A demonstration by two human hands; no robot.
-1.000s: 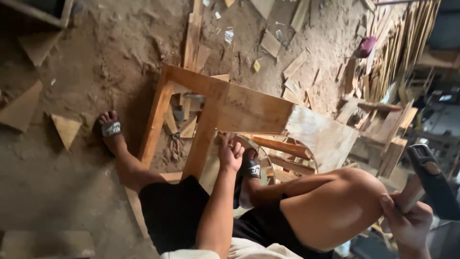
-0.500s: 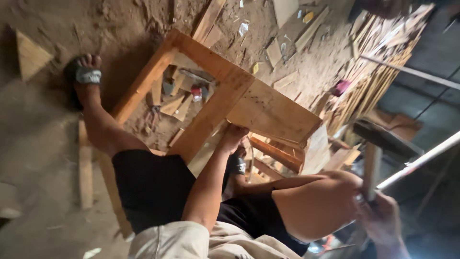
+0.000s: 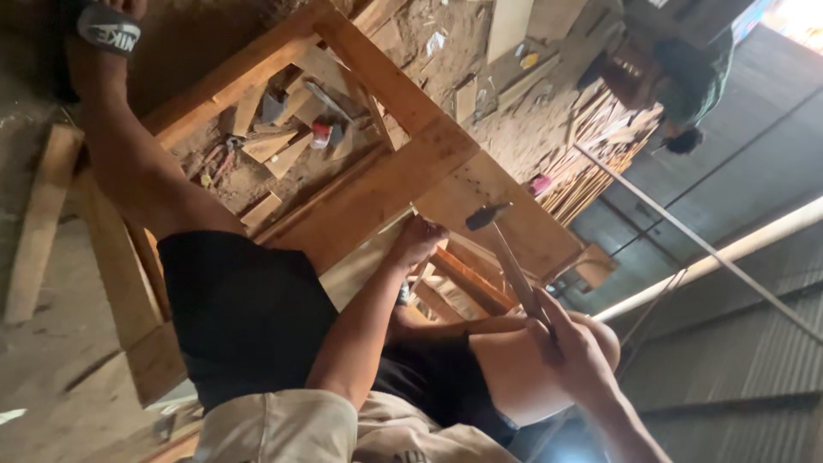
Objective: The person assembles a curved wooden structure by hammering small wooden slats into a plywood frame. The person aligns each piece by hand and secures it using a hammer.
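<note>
— How many tools did you count?

— One hammer (image 3: 506, 257), my right hand (image 3: 574, 356) clenched on its handle, head just above the wooden frame (image 3: 377, 184). My left hand (image 3: 417, 242) was closed at the frame's rail; I couldn't tell what it pinched.

— And the room?

— One frame on a sawdust floor (image 3: 51, 360), many offcuts (image 3: 274, 150), one bundle of slats (image 3: 591, 176), corrugated walls (image 3: 737, 343).

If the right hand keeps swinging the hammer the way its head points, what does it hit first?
Most likely the wooden frame beside the left hand; the right hand aims the hammer there, though depth is unclear.
</note>
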